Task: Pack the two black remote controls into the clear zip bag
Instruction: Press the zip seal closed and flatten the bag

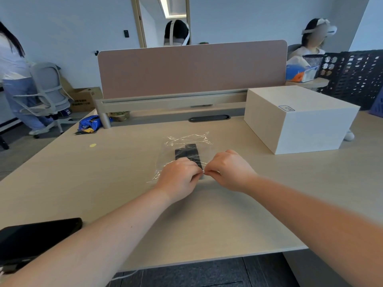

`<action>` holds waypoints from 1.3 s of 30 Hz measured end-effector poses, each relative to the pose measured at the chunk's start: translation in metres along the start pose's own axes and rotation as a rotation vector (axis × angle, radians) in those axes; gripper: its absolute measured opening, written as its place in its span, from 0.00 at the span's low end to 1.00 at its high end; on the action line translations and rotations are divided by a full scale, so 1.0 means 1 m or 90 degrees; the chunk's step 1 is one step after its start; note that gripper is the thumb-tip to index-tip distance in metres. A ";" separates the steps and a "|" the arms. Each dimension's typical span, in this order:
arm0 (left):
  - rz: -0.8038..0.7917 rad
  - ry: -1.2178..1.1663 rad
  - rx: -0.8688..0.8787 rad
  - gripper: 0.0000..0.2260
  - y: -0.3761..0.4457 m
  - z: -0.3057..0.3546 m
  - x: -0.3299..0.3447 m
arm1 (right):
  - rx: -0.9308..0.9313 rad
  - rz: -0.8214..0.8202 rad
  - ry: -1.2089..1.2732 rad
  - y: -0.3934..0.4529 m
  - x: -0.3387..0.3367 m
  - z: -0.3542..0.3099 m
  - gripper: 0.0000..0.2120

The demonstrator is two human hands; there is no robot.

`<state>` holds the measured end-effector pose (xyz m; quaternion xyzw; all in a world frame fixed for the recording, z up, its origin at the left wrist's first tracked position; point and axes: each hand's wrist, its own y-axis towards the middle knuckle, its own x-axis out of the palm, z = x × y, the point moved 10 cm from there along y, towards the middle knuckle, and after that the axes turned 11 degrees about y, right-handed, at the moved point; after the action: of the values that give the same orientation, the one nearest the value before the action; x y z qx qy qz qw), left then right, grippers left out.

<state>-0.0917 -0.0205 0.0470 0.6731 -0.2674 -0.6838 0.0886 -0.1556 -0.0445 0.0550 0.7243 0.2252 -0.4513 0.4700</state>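
The clear zip bag [186, 141] lies flat on the light wooden desk [103, 172], mid-table. Two black remote controls [187, 152] lie side by side inside it; their far ends show through the plastic and their near ends are hidden behind my hands. My left hand [179, 177] and my right hand [229, 170] meet at the bag's near edge, fingertips pinched on the plastic strip there and almost touching each other. Whether the zip is closed cannot be made out.
A large white box [298, 119] stands at the back right. A black phone [35, 237] lies at the near left edge. A pink divider panel [190, 69] closes the desk's far side, with a blue snack packet [91, 124] at its left. People sit beyond.
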 end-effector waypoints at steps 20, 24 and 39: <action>0.032 0.031 0.003 0.14 -0.003 -0.007 -0.007 | -0.060 -0.011 -0.149 0.008 0.006 -0.009 0.09; 0.040 0.030 0.011 0.17 -0.003 -0.006 -0.008 | -0.048 -0.021 -0.158 0.007 0.007 -0.009 0.08; 0.000 0.059 -0.047 0.04 -0.025 -0.040 -0.002 | 0.000 0.043 -0.084 -0.007 -0.009 0.017 0.12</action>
<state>-0.0468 -0.0085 0.0387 0.7000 -0.2377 -0.6616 0.1260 -0.1729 -0.0556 0.0570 0.7004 0.1689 -0.4819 0.4986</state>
